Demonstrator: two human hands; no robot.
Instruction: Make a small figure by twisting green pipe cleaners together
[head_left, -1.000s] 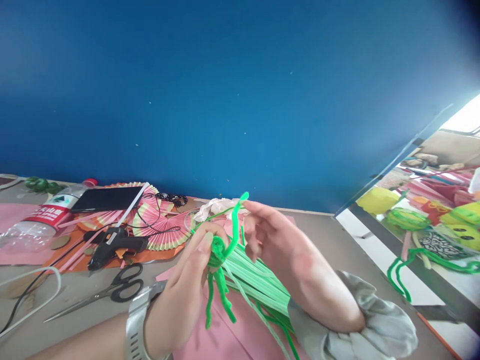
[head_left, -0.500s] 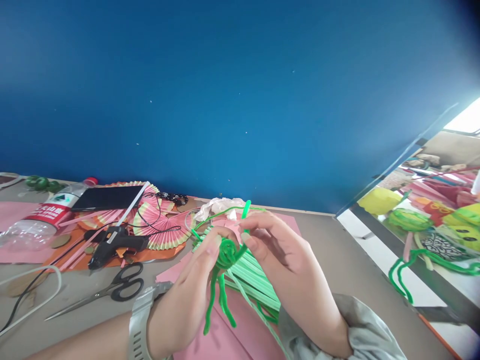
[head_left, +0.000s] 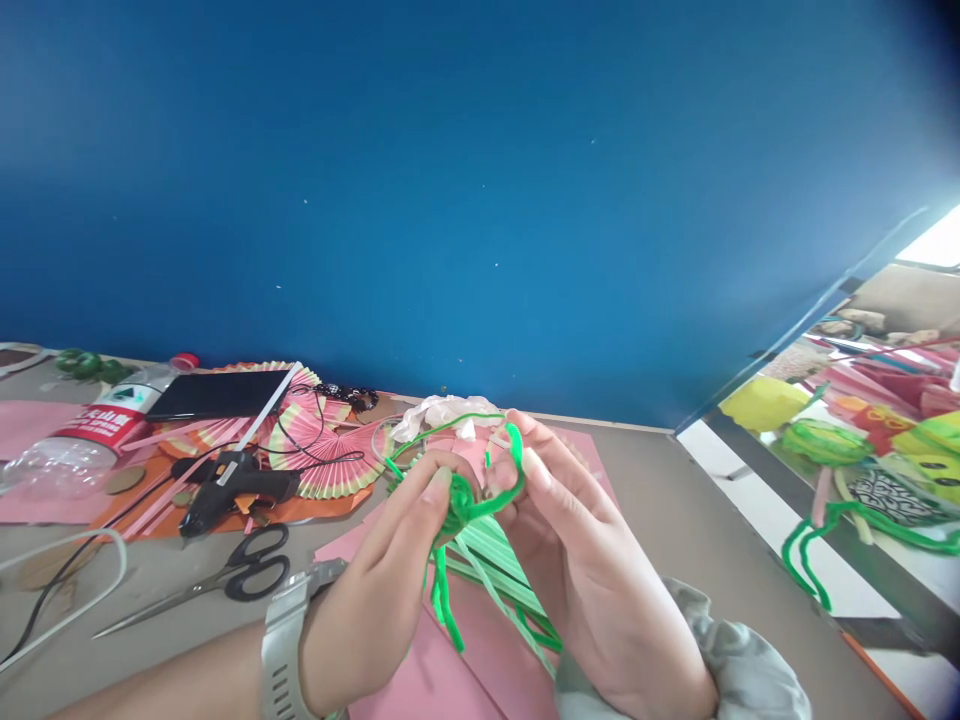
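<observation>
Against a flat, deep-blue wall, a grey-brown worktable (head_left: 675, 520) ran across the lower field, with a bright shelf of coloured craft goods (head_left: 862, 450) at far right. Over a smooth pink paper sheet (head_left: 480, 660) the left hand (head_left: 375, 590) and right hand (head_left: 577, 570) met, both pinched on a fuzzy green pipe cleaner (head_left: 465, 500) coiled into a small knot, its free ends hanging down and 1 loop arching over the right fingertips. Beneath lay a bundle of pale green pipe cleaners (head_left: 499, 555), straight and slender. At left stood pleated pink paper fans (head_left: 322, 460), a black glue gun (head_left: 232, 488), black-handled steel scissors (head_left: 217, 578), a dark flat phone (head_left: 217, 393) and a clear plastic bottle (head_left: 75, 435) lying on its side. A grey watch (head_left: 281, 640) banded the left wrist.
</observation>
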